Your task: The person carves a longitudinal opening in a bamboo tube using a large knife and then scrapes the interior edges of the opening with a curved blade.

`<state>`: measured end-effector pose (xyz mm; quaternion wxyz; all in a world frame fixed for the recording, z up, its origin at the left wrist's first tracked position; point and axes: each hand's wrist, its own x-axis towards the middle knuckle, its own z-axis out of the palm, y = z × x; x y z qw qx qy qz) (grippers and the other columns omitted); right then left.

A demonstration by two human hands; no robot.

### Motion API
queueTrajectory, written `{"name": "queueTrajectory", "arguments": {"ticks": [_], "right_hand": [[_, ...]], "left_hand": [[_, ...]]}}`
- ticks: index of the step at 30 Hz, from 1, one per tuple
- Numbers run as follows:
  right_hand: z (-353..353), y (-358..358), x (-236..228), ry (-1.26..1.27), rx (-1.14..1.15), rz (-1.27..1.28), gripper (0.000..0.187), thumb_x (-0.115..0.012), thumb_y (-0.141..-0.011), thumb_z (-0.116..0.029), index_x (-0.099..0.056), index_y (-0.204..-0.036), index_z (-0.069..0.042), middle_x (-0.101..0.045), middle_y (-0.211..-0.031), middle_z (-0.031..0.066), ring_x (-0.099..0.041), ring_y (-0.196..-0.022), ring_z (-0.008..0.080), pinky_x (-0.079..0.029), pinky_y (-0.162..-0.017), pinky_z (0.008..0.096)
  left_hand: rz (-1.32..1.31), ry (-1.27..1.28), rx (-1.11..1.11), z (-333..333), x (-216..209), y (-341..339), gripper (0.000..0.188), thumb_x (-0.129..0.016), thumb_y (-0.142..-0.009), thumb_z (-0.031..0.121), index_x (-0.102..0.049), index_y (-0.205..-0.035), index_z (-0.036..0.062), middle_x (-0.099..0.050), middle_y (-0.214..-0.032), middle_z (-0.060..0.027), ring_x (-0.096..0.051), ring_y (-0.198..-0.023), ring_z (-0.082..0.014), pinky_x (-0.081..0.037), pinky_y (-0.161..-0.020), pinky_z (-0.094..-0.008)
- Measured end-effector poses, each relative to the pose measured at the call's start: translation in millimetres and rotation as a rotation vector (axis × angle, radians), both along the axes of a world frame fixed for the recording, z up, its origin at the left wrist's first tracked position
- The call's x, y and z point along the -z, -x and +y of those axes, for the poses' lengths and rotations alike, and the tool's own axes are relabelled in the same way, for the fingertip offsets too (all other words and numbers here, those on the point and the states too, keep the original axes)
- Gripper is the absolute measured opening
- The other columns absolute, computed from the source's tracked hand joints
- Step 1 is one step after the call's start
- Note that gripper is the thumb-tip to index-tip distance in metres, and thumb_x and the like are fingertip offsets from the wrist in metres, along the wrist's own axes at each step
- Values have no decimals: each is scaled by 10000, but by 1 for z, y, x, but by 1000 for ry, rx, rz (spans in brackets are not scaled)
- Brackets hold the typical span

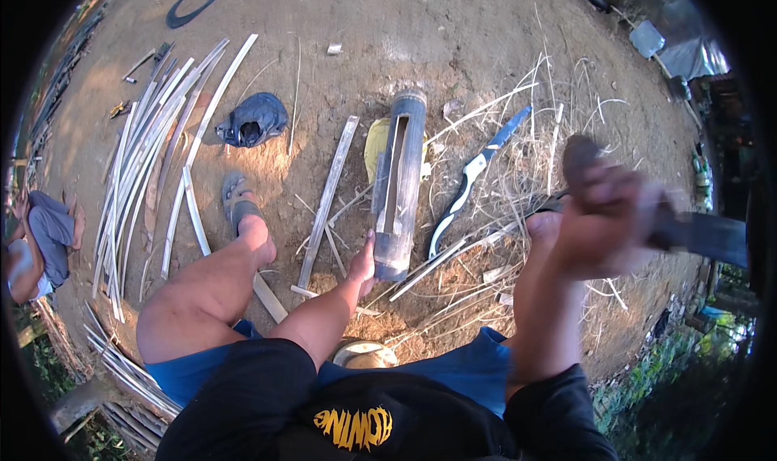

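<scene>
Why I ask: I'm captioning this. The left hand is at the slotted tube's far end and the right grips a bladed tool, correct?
Not quite: the head view shows the left hand at the near end of the slotted tube; the right hand does grip a bladed tool.

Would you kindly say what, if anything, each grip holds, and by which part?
The left grip holds the slotted tube by its near end; the right grip, blurred, holds a bladed tool by its handle.
</scene>
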<state>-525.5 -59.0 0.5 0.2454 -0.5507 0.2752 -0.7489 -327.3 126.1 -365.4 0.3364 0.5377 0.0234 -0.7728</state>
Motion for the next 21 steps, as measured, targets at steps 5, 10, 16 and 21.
{"name": "queueTrajectory", "arguments": {"ticks": [5,10,16,21], "right_hand": [[152,-39,225,-1484,-161,501,263,-544,-919,-69,-469,-1156,19,-576,-809,103,-572,-603,176,-491,-516,325],[111,-29,173,-1583,-426,-75,213,-521,-901,7,-453,-1101,-23,-524,-725,34,-527,-550,131,-480,-499,304],[8,7,-11,-690,177,283,138,-540,-961,-142,-563,-1058,-46,-597,-727,38,-594,-669,140,-520,-712,325],[-13,24,-31,122,115,37,48,-510,-990,-74,-508,-1037,-66,-576,-740,66,-572,-630,147,-531,-649,343]], "left_hand": [[125,3,-108,-3,-11,33,669,-366,-997,698,-596,-1328,163,-688,-1215,-41,-670,-1065,-205,-542,-860,-418],[-7,102,5,6,22,20,781,-362,-952,766,-624,-1302,119,-715,-1163,-60,-699,-1001,-205,-551,-830,-396],[9,63,-55,5,10,22,862,-389,-912,814,-550,-1406,127,-714,-1173,-61,-700,-999,-214,-572,-793,-404],[31,34,-48,9,15,24,891,-400,-900,824,-583,-1359,82,-704,-1185,-84,-694,-993,-221,-572,-822,-437]]}}
